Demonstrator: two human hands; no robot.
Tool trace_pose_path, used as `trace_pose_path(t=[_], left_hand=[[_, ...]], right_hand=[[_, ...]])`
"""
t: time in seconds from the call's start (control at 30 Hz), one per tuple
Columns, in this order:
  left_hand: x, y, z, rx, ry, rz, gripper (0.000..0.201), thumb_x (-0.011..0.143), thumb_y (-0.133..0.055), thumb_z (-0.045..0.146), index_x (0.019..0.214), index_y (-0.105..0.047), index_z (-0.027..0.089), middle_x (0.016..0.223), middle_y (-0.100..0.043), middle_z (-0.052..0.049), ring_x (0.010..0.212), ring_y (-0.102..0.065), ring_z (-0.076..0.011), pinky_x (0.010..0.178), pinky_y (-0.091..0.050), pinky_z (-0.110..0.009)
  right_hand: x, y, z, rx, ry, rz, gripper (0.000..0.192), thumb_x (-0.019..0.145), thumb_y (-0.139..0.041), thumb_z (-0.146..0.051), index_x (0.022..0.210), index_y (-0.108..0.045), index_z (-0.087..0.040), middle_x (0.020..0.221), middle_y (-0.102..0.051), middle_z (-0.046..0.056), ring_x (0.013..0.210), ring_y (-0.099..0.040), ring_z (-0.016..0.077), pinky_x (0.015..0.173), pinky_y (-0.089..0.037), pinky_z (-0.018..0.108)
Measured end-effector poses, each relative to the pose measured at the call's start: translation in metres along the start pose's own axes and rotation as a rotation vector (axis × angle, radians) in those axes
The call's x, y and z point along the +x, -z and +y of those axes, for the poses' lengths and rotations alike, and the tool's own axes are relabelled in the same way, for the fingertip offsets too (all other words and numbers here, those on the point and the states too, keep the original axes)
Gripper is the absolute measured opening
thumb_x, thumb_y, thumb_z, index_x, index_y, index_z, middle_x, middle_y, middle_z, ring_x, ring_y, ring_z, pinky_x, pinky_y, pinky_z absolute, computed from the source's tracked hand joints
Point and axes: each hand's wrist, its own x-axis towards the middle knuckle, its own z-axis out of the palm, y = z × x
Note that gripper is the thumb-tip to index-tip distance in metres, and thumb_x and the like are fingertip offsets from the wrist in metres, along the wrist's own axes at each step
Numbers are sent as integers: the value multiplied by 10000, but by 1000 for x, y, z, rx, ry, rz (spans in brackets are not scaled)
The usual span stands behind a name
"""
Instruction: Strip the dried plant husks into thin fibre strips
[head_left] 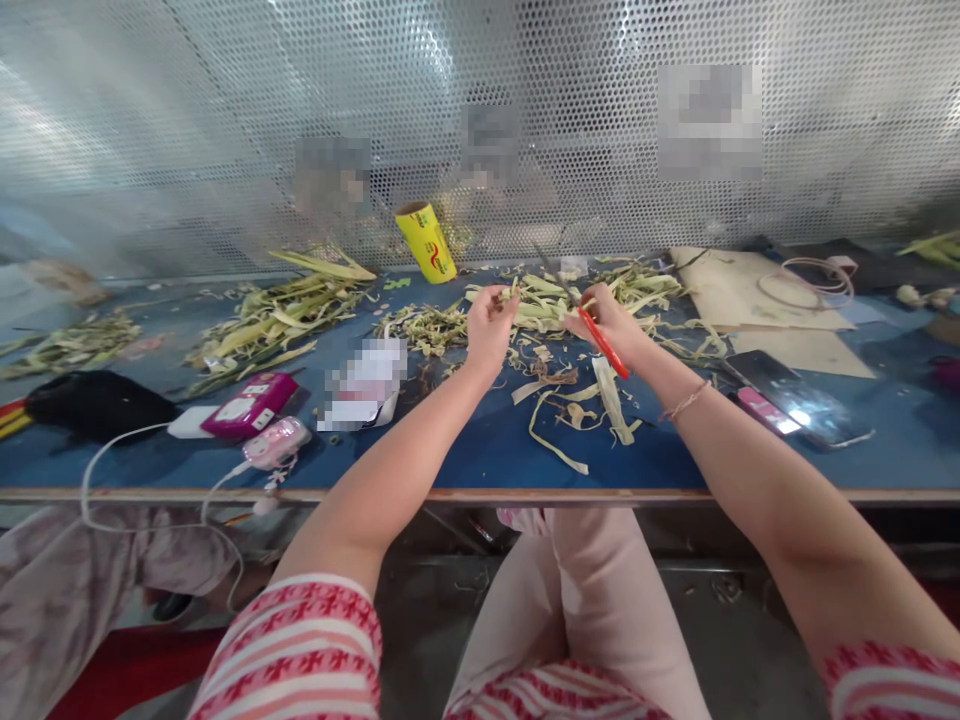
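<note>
In the middle of the blue table my left hand [493, 322] is closed in a pinch on a small piece of pale green plant material [508, 294]. To its right, my right hand [609, 318] grips a pair of scissors [606, 345] with red handles, the dark blades pointing up and away to the left. A heap of pale green and yellowish leaf strips [544, 303] lies just behind and between both hands. Smaller dry trimmings and a pale curled strip [553, 450] are scattered on the table below them.
A yellow cardboard tube [426, 242] stands tilted near the perforated metal panel [585, 120]. Phones [799, 398] lie at right, by brown paper sheets [750, 290]. At left are a leaf pile [281, 320], a purple box [250, 406], a white cable and a black pouch [101, 405]. Someone's legs show lower left.
</note>
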Motion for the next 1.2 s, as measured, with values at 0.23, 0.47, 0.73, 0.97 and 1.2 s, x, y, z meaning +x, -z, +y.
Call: trace_pose_path(t=[0.23,0.47,0.73,0.97,1.2], left_hand=[[-6,-5,1,76,-122,-18,116,796,-706,204,889,-637,218,903,-677,-9,899,-615,-149,846,-463,-249],[-9,-7,2,115,-140,-60,102,783,-713,160,808,-629,211,800,-637,14,788,-595,-131,780,-443,-247],[-13,-9,11,137,-89,-49,158,758,-752,175,787,-601,211,781,-620,9,802,-595,-144,777,-445,-257],[-15,-8,13,147,-87,-75,184,764,-769,205,761,-585,215,728,-585,10,759,-568,-145,742,-439,-261],[-17,-11,15,113,-66,-88,183,773,-754,186,761,-574,218,736,-577,14,758,-559,-139,753,-437,-263]], right_hand=[[-4,-21,0,285,-84,-196,529,780,-619,-707,1009,-418,-275,553,-473,-92,455,-492,154,467,-440,306],[-11,-20,-13,277,-25,-216,532,755,-635,-722,929,-402,-277,547,-456,-95,456,-468,138,474,-417,299],[-13,-21,-16,161,25,-140,487,817,-559,-711,983,-448,-266,565,-471,-75,482,-470,146,504,-419,308],[-14,-17,-21,23,57,-76,452,847,-512,-703,884,-518,-253,558,-505,-38,528,-507,167,557,-424,315],[-12,-15,-22,4,57,-34,505,854,-499,-698,658,-400,-243,551,-473,0,593,-532,190,567,-428,318]])
